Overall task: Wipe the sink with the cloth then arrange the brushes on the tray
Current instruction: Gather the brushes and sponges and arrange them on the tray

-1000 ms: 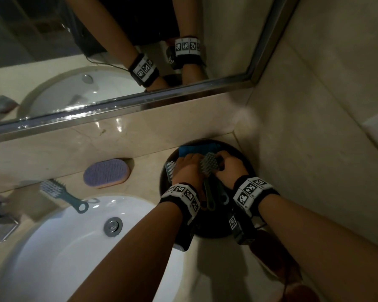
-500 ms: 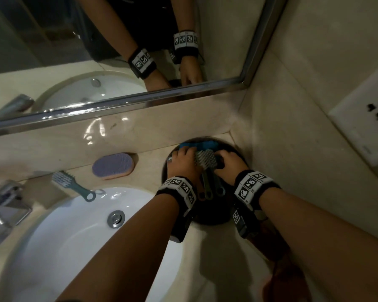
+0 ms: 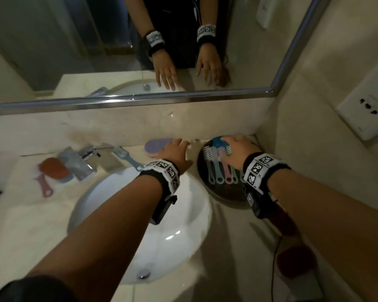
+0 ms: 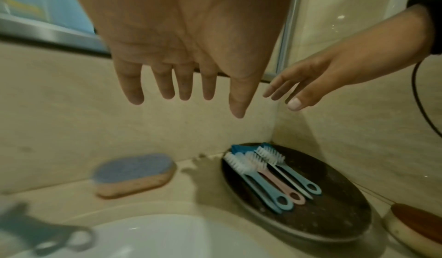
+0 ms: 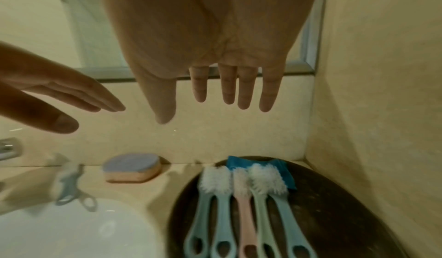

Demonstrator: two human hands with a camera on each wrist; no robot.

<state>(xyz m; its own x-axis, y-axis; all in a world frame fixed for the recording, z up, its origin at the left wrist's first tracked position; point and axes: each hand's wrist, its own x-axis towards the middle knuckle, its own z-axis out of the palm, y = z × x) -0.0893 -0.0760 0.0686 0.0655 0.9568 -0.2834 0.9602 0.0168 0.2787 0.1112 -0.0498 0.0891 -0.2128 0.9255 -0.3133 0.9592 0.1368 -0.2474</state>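
Note:
A dark round tray sits in the counter's corner, right of the white sink. Several blue and pink brushes lie side by side on it, handles toward me, bristles against a folded blue cloth at the back. My right hand hovers above the brush heads, fingers straight and empty. My left hand hangs empty left of the tray, above a purple pad. The wrist views show the left hand and the right hand well above the brushes.
One blue brush lies loose behind the sink next to the faucet. A pink brush and a red-brown brush lie at far left. Walls and a mirror close in the corner. A cable runs down at right.
Both hands let go of the brushes on the tray, opened and rose. The left hand moved left toward the purple pad. The brushes now lie in a row.

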